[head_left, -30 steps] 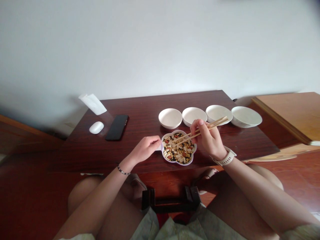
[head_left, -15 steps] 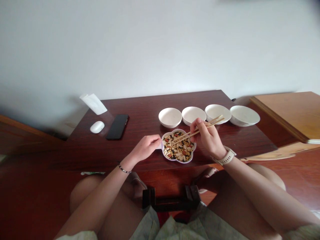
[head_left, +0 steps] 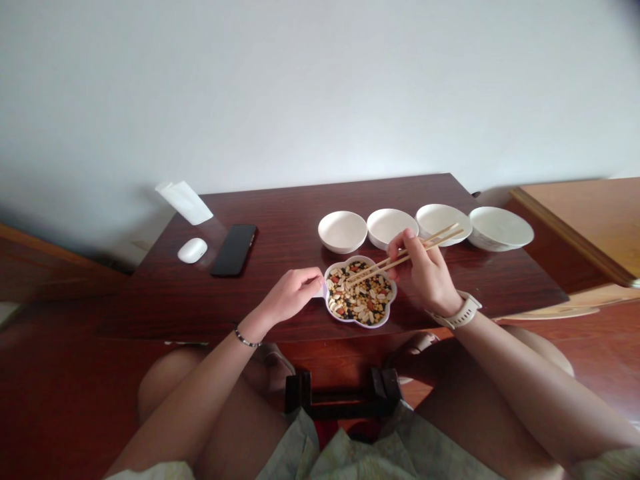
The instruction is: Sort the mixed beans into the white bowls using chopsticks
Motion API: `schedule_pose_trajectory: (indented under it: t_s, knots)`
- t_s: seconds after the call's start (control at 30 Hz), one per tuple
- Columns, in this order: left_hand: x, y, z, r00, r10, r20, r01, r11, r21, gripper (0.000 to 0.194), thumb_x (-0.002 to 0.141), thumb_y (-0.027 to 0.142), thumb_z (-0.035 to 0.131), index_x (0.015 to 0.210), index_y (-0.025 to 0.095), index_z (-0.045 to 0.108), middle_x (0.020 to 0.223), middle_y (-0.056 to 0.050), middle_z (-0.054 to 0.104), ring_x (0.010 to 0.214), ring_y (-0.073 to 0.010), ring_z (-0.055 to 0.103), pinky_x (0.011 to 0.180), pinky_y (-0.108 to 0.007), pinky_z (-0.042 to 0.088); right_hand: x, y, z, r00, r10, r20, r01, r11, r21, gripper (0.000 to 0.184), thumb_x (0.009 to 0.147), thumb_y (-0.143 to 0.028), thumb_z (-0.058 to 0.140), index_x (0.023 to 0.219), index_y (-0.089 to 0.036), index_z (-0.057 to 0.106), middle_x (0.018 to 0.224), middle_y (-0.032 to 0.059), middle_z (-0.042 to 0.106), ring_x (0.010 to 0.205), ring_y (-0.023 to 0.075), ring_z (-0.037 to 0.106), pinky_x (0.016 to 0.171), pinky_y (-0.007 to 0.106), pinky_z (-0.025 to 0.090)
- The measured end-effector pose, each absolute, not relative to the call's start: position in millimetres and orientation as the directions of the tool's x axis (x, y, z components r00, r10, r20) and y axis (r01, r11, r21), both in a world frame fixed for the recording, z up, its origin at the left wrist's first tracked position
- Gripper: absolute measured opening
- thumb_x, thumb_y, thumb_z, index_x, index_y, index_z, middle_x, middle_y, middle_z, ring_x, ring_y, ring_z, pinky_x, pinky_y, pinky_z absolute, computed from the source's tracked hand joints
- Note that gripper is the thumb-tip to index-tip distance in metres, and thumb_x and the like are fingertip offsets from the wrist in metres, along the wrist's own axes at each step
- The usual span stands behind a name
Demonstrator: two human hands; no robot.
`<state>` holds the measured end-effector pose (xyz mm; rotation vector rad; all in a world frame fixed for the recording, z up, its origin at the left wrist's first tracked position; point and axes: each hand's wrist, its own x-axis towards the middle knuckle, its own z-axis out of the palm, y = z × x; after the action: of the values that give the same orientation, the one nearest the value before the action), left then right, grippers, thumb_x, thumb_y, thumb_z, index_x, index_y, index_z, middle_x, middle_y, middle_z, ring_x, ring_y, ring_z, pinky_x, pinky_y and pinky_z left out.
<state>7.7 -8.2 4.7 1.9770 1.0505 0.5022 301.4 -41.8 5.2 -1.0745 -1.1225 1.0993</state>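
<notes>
Bamboo chopsticks [head_left: 403, 255] sit in the curled fingers of the right hand [head_left: 424, 277], their tips nearly together just beyond the fingertips, over mixed pale, yellow, red and black beans [head_left: 363, 297]; whether they grip a bean, I cannot tell. The beans fill a white flower-shaped dish [head_left: 394, 290], whose near tab is pinched by the left hand [head_left: 293, 297].

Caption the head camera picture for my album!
Right hand dips chopsticks into a flower-shaped bean dish; left hand holds its edge.
</notes>
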Motion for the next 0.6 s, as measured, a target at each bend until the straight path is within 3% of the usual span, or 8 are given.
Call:
schedule_pose_trajectory:
  t_s: [0.6]
  knots:
    - [6.5, -6.7, 2.9, 0.577, 0.816, -0.024, 0.489, -0.322, 0.810, 0.037, 0.109, 0.044, 0.050, 0.080, 0.023, 0.063, 0.077, -0.001, 0.064, 0.074, -0.0197, 0.054, 0.070, -0.032, 0.036, 299.4, -44.7, 11.1, 0.115, 0.984, 0.133, -0.053, 0.140, -0.989, 0.057, 0.105, -0.073, 0.059, 0.080, -0.023, 0.066, 0.061, 0.0050, 0.062, 0.053, 0.0168, 0.061, 0.047, 0.028, 0.045]
